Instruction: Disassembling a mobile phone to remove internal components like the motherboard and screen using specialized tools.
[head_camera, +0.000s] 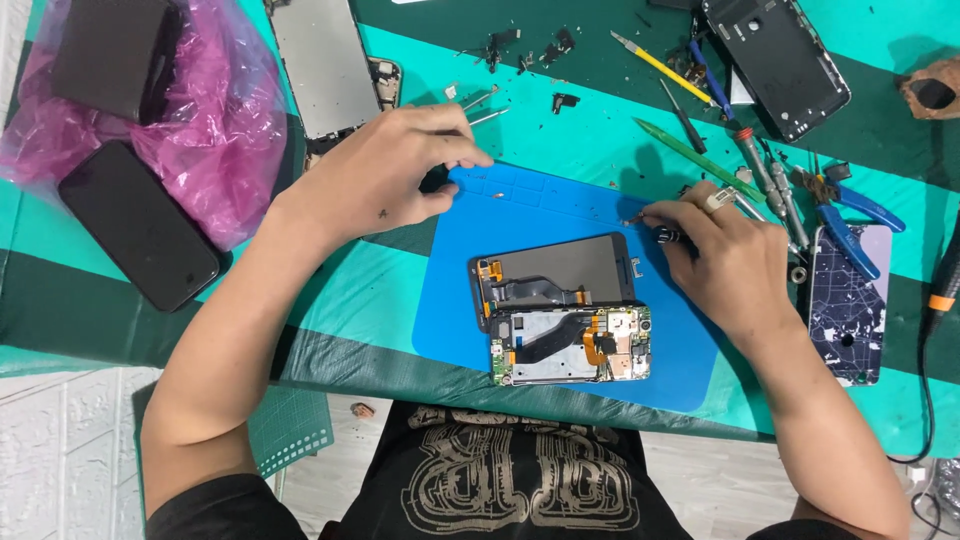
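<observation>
An opened phone lies on a blue repair mat: its dark screen part sits above the frame with the exposed circuit board, joined by flex cables. My right hand rests at the mat's right edge and grips a small screwdriver, its tip pointing left onto the mat. My left hand hovers over the mat's upper left corner, thumb and fingers pinched close together; whether something tiny is between them cannot be told.
A black phone and pink plastic bag lie at left. A metal phone frame is at top. Screwdrivers, blue pliers, a back cover and a cracked phone crowd the right. Small loose parts are scattered at top.
</observation>
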